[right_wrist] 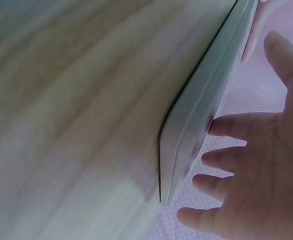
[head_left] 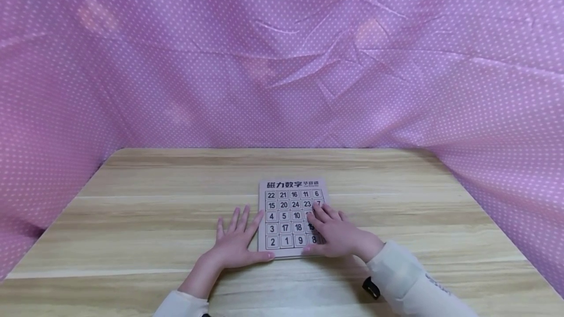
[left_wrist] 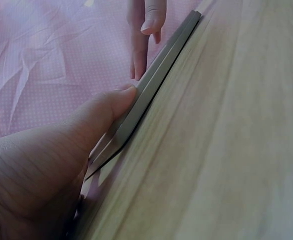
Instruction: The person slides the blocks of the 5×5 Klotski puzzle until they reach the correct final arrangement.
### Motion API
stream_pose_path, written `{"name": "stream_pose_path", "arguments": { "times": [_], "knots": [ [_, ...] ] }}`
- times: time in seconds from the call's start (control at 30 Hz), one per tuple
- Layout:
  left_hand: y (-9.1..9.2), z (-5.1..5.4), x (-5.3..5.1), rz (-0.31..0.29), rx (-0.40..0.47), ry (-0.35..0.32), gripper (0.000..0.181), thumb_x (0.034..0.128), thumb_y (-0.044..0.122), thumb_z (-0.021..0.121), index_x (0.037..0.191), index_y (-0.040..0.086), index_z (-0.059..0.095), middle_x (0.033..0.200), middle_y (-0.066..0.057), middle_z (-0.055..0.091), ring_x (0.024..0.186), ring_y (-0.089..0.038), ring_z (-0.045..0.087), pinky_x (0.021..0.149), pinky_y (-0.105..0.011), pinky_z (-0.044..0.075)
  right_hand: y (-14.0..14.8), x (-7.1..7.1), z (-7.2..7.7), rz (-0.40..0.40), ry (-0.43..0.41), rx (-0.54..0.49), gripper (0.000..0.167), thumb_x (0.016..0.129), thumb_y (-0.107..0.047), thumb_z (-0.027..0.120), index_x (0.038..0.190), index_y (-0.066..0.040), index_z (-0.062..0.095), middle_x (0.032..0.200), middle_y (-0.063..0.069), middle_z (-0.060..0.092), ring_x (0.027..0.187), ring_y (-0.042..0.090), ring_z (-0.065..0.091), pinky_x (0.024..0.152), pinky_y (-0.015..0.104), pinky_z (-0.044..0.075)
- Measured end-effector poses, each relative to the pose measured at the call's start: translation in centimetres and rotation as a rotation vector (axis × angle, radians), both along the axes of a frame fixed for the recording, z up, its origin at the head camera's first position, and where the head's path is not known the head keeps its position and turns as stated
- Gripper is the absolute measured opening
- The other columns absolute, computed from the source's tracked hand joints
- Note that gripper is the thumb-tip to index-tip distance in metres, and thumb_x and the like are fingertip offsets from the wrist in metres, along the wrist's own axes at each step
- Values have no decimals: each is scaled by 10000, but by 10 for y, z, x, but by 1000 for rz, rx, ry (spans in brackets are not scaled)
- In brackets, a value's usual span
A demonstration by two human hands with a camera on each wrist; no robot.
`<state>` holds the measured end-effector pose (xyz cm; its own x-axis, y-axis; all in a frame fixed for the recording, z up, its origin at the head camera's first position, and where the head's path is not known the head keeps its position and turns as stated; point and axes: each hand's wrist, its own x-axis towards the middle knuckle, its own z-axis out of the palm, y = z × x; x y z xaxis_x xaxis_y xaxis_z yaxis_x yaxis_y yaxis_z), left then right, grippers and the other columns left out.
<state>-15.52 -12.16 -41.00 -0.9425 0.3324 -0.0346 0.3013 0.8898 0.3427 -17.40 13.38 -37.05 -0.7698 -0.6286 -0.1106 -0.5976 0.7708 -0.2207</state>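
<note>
Grey number board (head_left: 284, 216), partly hidden along right edge beneath right hand (head_left: 338, 237); flanked by spread, relaxed fingers (head_left: 243, 219), touching left hand (head_left: 233, 248) at near-left corner.

We are seeing streaky, pale-brown wood grain running across the worktop (head_left: 145, 238), white polka dots covering the pinkish-purple cloth (head_left: 282, 82) beyond its far edge, black numerals (head_left: 295, 204) marking the pale grey number puzzle (head_left: 291, 222), and off-white sleeves (head_left: 403, 278) showing toward the near edge.
</note>
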Motion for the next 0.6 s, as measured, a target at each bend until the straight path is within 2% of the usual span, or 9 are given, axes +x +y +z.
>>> {"name": "stream_pose_path", "arguments": {
  "times": [0.23,0.5,0.6],
  "knots": [
    [0,-1,1,-1,4,0,1003,615,761,443,1394,212,132,1414,-164,22,1264,-335,-53,916,-586,-99,9,7,-2,-15,15,-3,770,787,-571,462,1323,-36,327,1393,201,140,1239,407,97,912,615,134],
    [2,0,2,0,1,-4,997,620,756,447,1394,217,126,1414,-157,14,1264,-329,-57,917,-586,-94,30,38,2,-7,-35,5,832,780,-595,445,1319,21,296,1395,193,149,1247,382,101,923,602,126],
    [2,0,2,0,2,-7,997,619,755,449,1394,221,123,1414,-155,12,1264,-327,-61,918,-585,-97,34,46,2,9,-47,9,852,781,-606,428,1321,36,278,1394,199,145,1247,379,100,916,610,133]
  ]
}}
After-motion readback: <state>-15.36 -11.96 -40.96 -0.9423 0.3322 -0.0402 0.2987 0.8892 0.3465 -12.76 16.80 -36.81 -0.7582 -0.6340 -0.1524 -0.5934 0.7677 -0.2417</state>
